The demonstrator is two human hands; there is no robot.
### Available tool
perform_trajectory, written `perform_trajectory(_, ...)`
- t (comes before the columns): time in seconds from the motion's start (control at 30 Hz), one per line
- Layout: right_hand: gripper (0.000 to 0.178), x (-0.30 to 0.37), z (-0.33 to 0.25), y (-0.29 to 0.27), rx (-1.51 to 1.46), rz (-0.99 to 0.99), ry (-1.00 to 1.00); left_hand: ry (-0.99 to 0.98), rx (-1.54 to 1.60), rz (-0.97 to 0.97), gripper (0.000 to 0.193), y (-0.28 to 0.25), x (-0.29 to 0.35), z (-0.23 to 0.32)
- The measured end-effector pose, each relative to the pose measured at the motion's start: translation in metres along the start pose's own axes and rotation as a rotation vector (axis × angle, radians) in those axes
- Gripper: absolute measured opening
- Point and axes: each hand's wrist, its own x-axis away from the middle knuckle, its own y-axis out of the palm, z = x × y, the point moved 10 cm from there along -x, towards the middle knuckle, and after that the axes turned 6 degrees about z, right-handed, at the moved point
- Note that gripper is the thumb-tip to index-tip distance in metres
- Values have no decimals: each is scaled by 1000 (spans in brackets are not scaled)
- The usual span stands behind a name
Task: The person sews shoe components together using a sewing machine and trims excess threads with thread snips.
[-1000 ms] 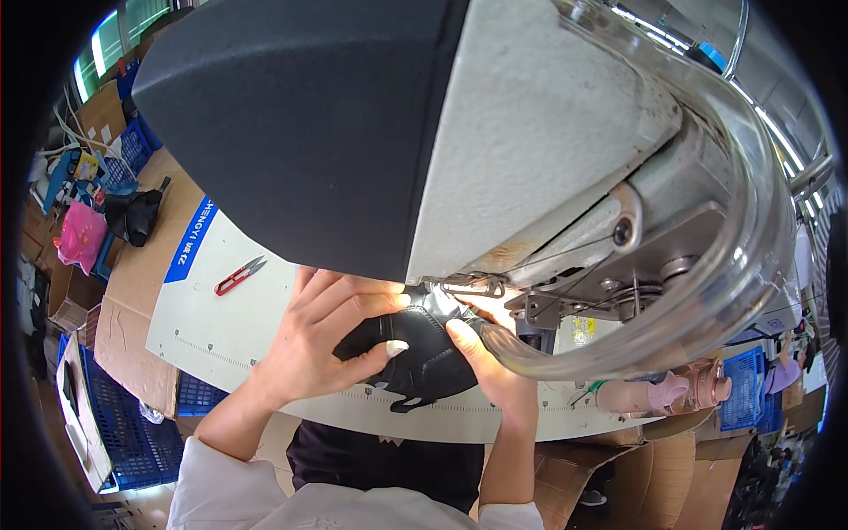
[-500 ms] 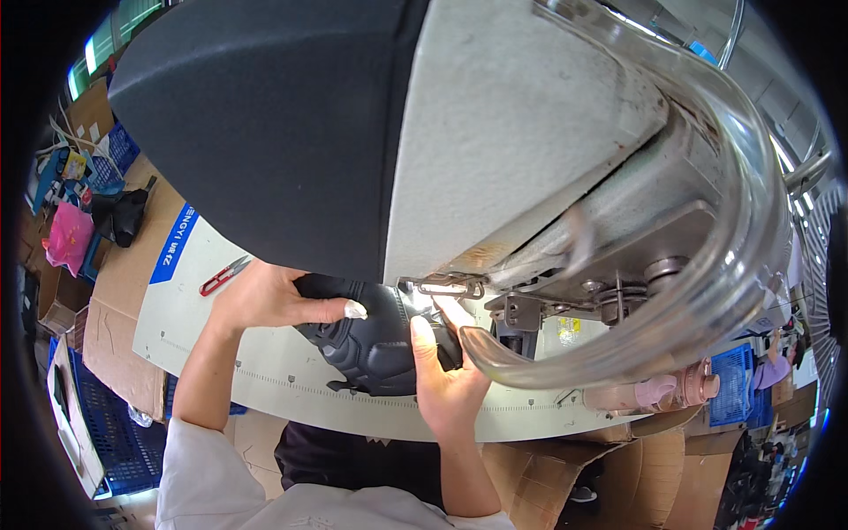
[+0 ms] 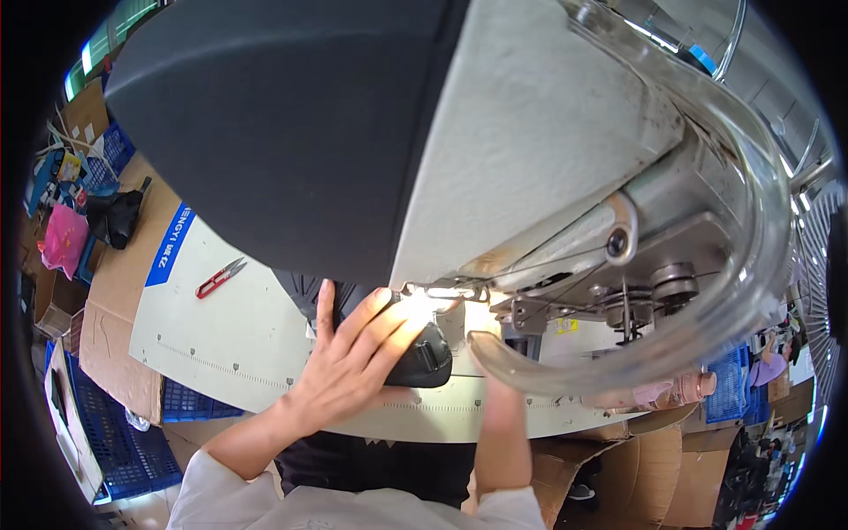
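A padded black leather-like piece (image 3: 430, 360) with moulded ridges lies on the pale work table, under the head of a grey sewing machine (image 3: 521, 132). My left hand (image 3: 349, 358) rests on it palm down, its fingers stretched out and spread toward the lit needle area. On the other side of the piece my right hand (image 3: 486, 340) reaches in close to the needle. Glare and the clear curved tube (image 3: 565, 375) cover its fingers, so its grip cannot be made out. The far end of the piece is hidden beneath the machine's dark cover.
Red-handled thread snips (image 3: 219, 279) lie on the table (image 3: 212, 331) at left. A pink bottle (image 3: 689, 389) stands at the right. Cardboard boxes (image 3: 654, 477) and blue crates (image 3: 124, 433) are around the table, and the machine body fills the space above the hands.
My left hand has moved right and nearer, from the piece's left edge to flat on top of it. The piece has turned under the machine. My right hand has shifted right, behind the tube.
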Motion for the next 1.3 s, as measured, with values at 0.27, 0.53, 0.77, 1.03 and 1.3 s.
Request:
perform_trajectory(0.27, 11, -2, 51, 38, -653, -88, 237, 85, -1, 136, 60, -1, 13, -6)
perform_trajectory(0.53, 7, 15, 74, 64, -1113, -142, 338, 57, 181, 210, 62, -22, 3, -14)
perform_trajectory(0.77, 11, 23, 77, 70, -1246, -45, 267, 220, 228, 266, 60, -31, -8, -26)
perform_trajectory(1.03, 20, 34, 38, 39, -584, 342, 339, 83, 533, 243, 56, -32, -19, -62)
perform_trajectory(1.3, 22, 24, 77, 35, -636, 245, 153, 40, 596, 249, 54, -29, -18, -70)
